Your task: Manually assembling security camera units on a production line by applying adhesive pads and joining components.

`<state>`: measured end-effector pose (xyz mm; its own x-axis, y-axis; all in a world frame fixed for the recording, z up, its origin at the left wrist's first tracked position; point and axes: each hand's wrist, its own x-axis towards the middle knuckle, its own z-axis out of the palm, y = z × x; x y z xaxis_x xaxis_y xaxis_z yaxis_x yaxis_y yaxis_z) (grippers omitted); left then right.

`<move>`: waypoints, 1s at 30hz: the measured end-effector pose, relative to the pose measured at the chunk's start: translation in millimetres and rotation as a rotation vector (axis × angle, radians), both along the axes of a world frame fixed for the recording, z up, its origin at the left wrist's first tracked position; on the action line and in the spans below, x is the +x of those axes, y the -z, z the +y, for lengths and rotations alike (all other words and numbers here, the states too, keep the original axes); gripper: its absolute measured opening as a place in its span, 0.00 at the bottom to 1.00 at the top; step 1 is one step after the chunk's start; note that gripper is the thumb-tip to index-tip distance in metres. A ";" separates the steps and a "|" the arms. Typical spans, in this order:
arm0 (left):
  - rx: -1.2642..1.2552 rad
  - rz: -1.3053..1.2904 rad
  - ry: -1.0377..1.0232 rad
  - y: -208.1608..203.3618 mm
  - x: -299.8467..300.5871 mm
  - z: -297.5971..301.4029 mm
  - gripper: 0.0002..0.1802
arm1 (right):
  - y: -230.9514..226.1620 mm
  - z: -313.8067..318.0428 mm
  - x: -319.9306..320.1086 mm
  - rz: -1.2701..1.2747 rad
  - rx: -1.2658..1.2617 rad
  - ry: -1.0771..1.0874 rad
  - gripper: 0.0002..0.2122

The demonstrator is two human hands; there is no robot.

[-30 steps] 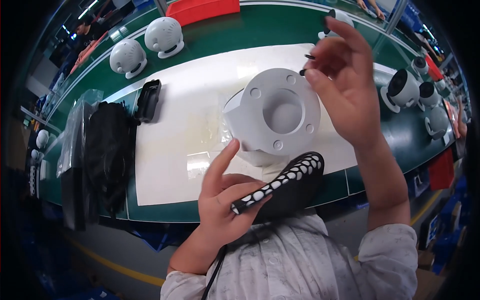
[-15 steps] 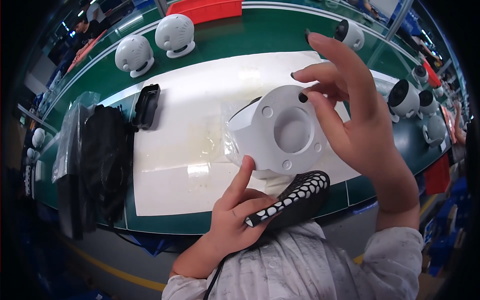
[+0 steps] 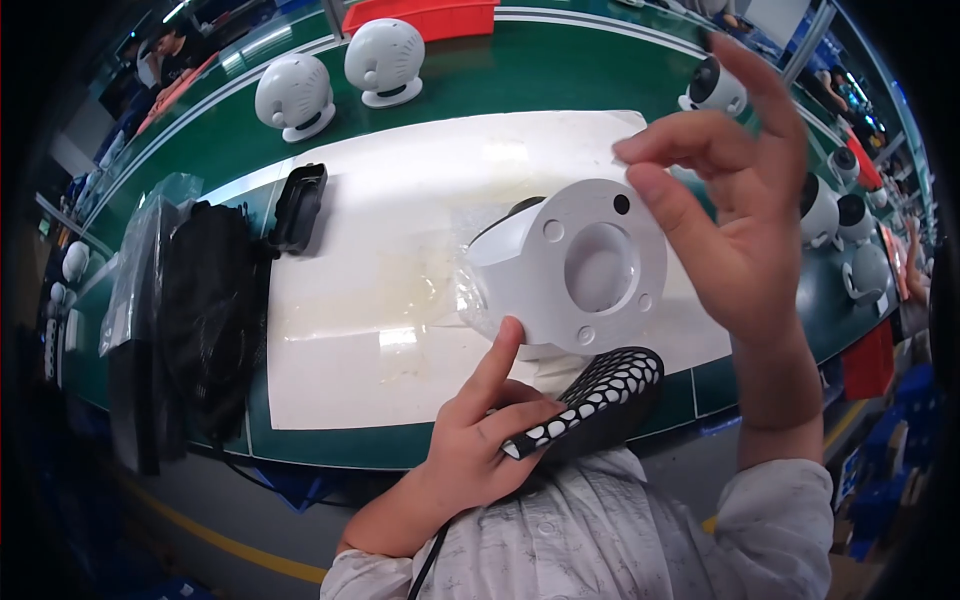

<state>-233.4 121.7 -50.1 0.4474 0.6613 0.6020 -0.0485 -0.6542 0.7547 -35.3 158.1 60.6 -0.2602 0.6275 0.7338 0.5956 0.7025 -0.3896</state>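
A long green bench (image 3: pixel 560 75) runs across a factory floor, a white mat (image 3: pixel 400 260) spread over its middle, and we look down on it from head height. Over the mat's near edge we see a white round housing (image 3: pixel 570 270), its flat ring-shaped base turned up toward us, with small holes around a central recess and clear film clinging to its left side. The left hand (image 3: pixel 480 440) grips a black tool handle (image 3: pixel 590 405) dotted with white spots, while its forefinger stretches up to press the housing's lower edge. The right hand (image 3: pixel 740 215) is raised at the housing's upper right rim, thumb and forefinger pinched close together; whether anything sits between them we cannot tell. Behind, two white round units (image 3: pixel 340 75) stand on the bench's far side, and more line its right end (image 3: pixel 830 215). A black tray (image 3: pixel 298 207) lies at the mat's left edge, beside a black bag (image 3: pixel 205 300) and a clear plastic bag (image 3: pixel 140 260).
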 end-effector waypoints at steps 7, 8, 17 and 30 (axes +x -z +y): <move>-0.032 0.020 0.008 -0.3 -1.7 -0.4 0.15 | 9.3 2.3 -23.8 0.112 -0.309 -0.157 0.26; -0.032 0.019 0.005 -0.1 -1.5 -0.5 0.15 | 9.4 2.0 -22.8 0.081 -0.345 -0.141 0.26; -0.037 0.044 0.012 0.2 -4.0 -0.1 0.15 | -2.3 -30.2 -27.1 -0.532 0.014 0.164 0.22; -0.026 -0.015 -0.052 0.7 2.1 1.4 0.12 | 57.5 -50.1 11.8 0.196 -0.294 0.178 0.04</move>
